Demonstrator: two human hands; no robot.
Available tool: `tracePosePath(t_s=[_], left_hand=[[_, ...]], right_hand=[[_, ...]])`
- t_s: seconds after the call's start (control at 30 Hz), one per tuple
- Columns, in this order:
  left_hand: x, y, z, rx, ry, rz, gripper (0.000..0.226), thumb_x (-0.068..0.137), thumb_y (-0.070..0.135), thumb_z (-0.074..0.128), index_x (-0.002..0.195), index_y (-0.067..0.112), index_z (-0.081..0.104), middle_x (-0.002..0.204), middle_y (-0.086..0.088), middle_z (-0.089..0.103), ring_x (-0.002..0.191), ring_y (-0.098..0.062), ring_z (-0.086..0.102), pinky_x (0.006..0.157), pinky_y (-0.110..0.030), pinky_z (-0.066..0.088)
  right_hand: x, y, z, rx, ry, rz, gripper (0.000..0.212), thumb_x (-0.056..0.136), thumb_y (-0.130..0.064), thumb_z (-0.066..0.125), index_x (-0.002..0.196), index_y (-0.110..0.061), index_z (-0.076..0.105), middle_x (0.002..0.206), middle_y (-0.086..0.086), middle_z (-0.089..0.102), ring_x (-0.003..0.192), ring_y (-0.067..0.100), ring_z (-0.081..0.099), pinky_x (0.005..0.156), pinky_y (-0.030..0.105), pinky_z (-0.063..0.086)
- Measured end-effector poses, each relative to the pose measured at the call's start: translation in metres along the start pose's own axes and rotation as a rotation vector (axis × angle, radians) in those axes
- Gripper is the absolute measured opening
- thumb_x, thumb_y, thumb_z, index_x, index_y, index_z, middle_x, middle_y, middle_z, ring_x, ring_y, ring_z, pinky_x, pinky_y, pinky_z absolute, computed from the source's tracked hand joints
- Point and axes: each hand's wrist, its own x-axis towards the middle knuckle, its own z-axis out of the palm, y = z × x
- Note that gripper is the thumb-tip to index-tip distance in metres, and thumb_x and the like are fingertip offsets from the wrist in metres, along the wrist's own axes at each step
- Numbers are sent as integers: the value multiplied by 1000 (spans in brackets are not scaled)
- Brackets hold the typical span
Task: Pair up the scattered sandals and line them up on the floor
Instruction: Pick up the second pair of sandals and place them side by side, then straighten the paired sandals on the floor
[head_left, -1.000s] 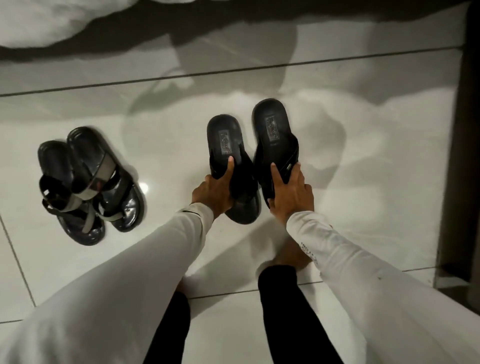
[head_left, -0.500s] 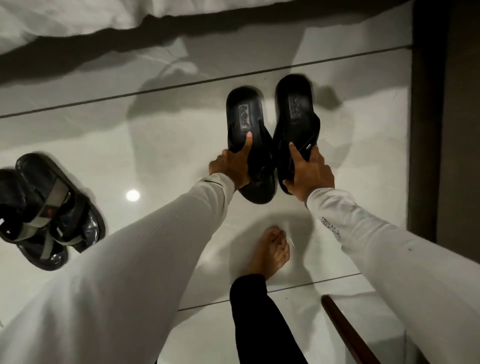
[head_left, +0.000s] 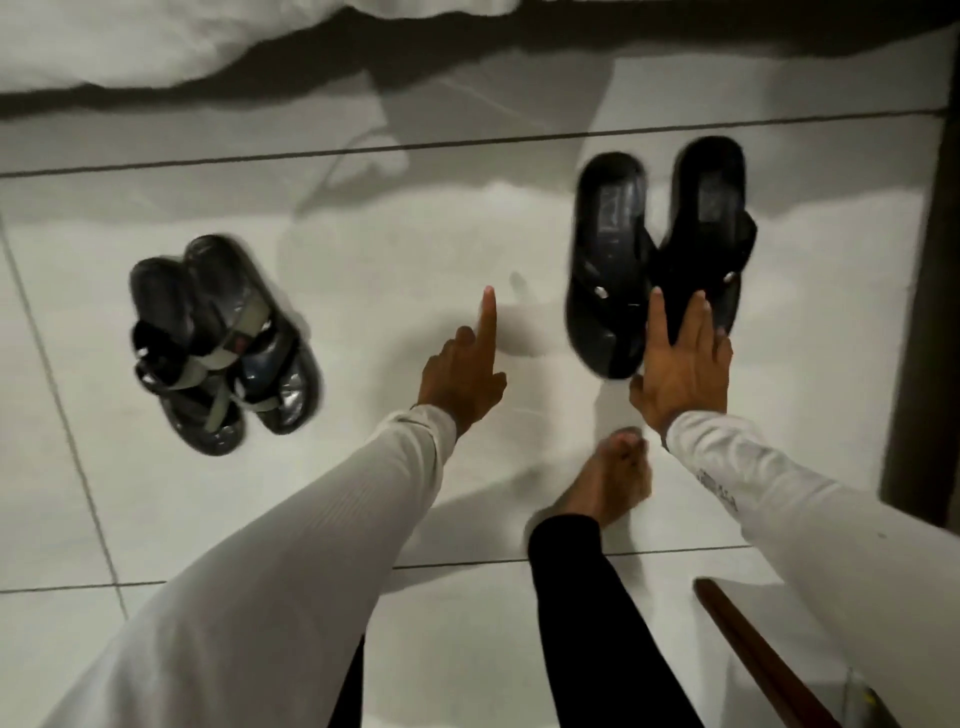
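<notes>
Two black flip-flops lie side by side on the white tile floor at the right, the left one (head_left: 608, 260) and the right one (head_left: 709, 228), toes toward me. My right hand (head_left: 680, 369) rests with its fingers spread flat on the near end of the right flip-flop, not gripping it. My left hand (head_left: 462, 374) hovers over bare floor to the left of the pair with only the index finger stretched out, holding nothing. A pair of black sandals with grey straps (head_left: 223, 343) sits overlapping on the floor at the left.
White bedding (head_left: 156, 41) hangs along the far edge with a dark shadow under it. A dark wall or furniture panel (head_left: 930, 312) bounds the right side. My bare foot (head_left: 608, 478) stands just behind the flip-flops. A brown wooden rod (head_left: 753, 654) crosses the bottom right.
Both flip-flops have gone down onto the floor at the right. My left hand let go of its flip-flop and moved left. My right hand's grip opened flat.
</notes>
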Motion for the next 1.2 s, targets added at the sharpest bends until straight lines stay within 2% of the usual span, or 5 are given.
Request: tracePosePath(t_s=[0.2, 0.4, 0.57, 0.77, 1.2], left_hand=[[-69, -122, -34, 74, 105, -132, 91, 95, 30, 57, 162, 20, -4, 136, -17, 48, 120, -38, 54, 89, -48, 49], [-123, -261, -65, 71, 418, -331, 73, 93, 32, 55, 158, 24, 24, 145, -17, 41, 129, -38, 46, 99, -51, 46], [-110, -338, -86, 151, 228, -429, 105, 84, 33, 76, 160, 35, 4, 160, -26, 13, 133, -46, 42, 97, -60, 49], [-76, -355, -86, 225, 109, -404, 107, 86, 35, 74, 161, 33, -3, 148, -23, 30, 106, -37, 64, 79, -45, 54], [-38, -395, -145, 241, 173, -313, 120, 74, 43, 84, 160, 35, 1, 137, -22, 39, 114, -37, 56, 87, -52, 53]], right_hand=[[-63, -113, 10, -82, -39, -156, 94, 89, -21, 62, 162, -17, 3, 167, 27, 4, 157, 37, 9, 124, 50, 18], [-94, -272, 20, -18, -50, -386, 91, 86, -16, 63, 161, -20, 11, 167, 25, 7, 155, 38, 16, 121, 45, 27], [-65, -377, 27, -43, 112, -576, 79, 93, -14, 57, 161, -17, 16, 165, 29, 12, 154, 42, 17, 120, 51, 27], [-27, -412, 35, -191, 44, -652, 107, 79, -31, 79, 162, -21, 13, 165, 28, 14, 155, 40, 16, 121, 53, 25], [0, -454, 23, -228, 137, -574, 124, 58, -58, 86, 158, -19, 23, 149, 23, 42, 141, 38, 39, 110, 53, 36]])
